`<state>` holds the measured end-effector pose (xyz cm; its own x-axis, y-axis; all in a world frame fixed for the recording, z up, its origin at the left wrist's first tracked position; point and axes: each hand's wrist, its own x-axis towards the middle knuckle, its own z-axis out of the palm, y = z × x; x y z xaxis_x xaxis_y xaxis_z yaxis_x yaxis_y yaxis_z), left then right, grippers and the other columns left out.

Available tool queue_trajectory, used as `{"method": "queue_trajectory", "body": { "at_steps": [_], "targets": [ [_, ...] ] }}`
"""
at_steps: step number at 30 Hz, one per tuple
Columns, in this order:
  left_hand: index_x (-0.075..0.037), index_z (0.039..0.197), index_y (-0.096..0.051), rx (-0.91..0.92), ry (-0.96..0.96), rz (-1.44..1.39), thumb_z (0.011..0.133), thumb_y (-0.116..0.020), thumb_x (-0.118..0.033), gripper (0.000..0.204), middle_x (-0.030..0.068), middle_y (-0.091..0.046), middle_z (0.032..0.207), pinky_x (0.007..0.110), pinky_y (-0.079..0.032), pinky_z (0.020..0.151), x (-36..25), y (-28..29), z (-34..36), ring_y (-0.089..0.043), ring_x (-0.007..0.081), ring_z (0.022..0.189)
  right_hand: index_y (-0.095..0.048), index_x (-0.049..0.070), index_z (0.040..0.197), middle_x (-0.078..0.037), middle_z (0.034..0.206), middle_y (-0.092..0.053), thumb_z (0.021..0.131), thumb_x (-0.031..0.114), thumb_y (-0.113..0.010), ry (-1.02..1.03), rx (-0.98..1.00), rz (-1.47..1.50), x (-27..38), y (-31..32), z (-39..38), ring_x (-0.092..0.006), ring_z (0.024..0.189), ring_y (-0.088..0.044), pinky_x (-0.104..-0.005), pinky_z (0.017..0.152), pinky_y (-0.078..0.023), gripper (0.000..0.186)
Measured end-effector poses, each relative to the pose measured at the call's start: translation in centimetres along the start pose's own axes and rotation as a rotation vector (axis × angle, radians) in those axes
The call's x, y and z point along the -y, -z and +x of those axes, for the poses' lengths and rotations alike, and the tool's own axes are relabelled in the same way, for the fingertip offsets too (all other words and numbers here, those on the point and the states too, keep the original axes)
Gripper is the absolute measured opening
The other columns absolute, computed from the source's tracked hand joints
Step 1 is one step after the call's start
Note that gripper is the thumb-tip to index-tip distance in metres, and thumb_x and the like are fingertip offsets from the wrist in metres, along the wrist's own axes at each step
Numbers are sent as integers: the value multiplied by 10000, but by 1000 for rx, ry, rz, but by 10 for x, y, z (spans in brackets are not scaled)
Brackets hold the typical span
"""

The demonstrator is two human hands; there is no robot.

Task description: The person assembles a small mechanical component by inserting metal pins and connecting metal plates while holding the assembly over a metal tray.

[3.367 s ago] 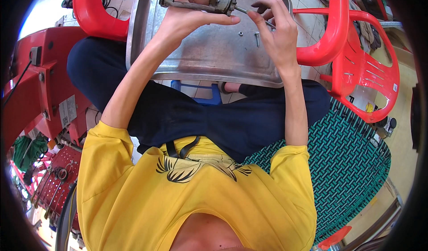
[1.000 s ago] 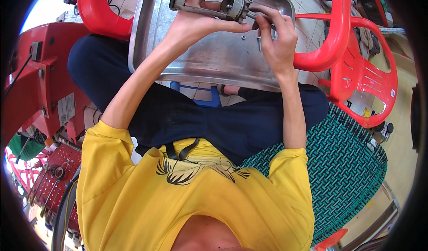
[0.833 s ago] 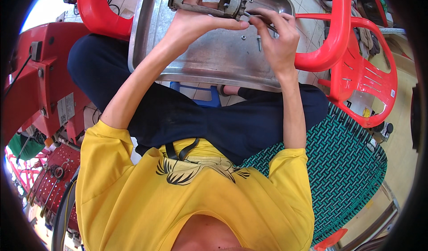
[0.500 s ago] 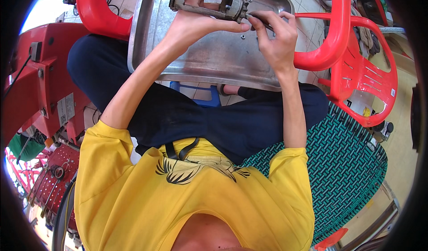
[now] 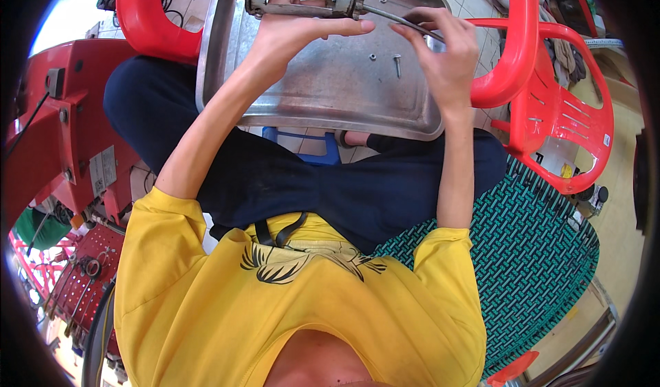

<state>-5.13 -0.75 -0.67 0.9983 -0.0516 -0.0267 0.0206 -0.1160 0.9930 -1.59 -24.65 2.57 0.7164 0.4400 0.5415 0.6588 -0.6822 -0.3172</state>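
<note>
In my left hand (image 5: 287, 35) is a greasy metal cage-like part (image 5: 337, 3) with long open sides and a notched round right end. The fingers wrap behind it, and the thumb stretches along its lower edge. My right hand (image 5: 450, 60) pinches a thin metal rod (image 5: 392, 15) between thumb and fingers. The rod slants up to the left, its far tip at the part's notched end; whether it goes inside, I cannot tell. Below lies a metal tray (image 5: 309, 98), with a small bolt (image 5: 397, 66) and a nut (image 5: 373, 57) on it.
Another small nut (image 5: 383, 0) is farther back in the tray. A red plastic chair (image 5: 560, 112) stands at the right, near a green woven seat (image 5: 536, 263). Red machinery (image 5: 69, 119) is at the left, and a blue stool (image 5: 320, 149) shows below the tray.
My left hand and the cage-like part have shifted slightly left. My right hand has moved right, and a long stretch of rod now shows between them. The bolt in the tray has come into view.
</note>
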Motion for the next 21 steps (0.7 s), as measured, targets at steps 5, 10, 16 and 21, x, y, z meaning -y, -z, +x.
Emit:
{"method": "queue_trajectory", "body": {
  "at_steps": [5, 10, 16, 21],
  "targets": [
    [-61, 973, -729, 4, 14, -105, 739, -894, -313, 381, 36, -706, 819, 273, -428, 722, -7, -2, 1, -612, 105, 779, -729, 124, 860, 32, 812, -715, 811, 230, -824, 42, -19, -57, -10, 15, 5, -161, 684, -663, -329, 818, -402, 150],
    [-63, 967, -733, 28, 35, -132, 744, -889, -308, 366, 37, -702, 801, 274, -426, 731, -10, -2, 5, -606, 100, 754, -733, 115, 868, 26, 766, -683, 821, 239, -814, 69, -40, -50, -18, 8, -2, -177, 641, -617, -324, 819, -402, 156],
    [-65, 980, -739, 11, 5, -82, 746, -890, -315, 374, 35, -704, 797, 275, -429, 731, -8, -1, 3, -610, 99, 736, -733, 108, 833, 23, 752, -670, 818, 238, -815, -109, 20, 34, 7, 13, 5, -171, 659, -620, -326, 808, -413, 154],
    [-66, 986, -739, 21, -2, -109, 742, -894, -333, 392, 36, -708, 814, 275, -436, 730, -8, -3, 2, -620, 104, 750, -741, 115, 862, 19, 769, -695, 811, 209, -816, 58, -42, -30, -6, 9, 1, -168, 670, -636, -316, 796, -422, 130]
  ]
}}
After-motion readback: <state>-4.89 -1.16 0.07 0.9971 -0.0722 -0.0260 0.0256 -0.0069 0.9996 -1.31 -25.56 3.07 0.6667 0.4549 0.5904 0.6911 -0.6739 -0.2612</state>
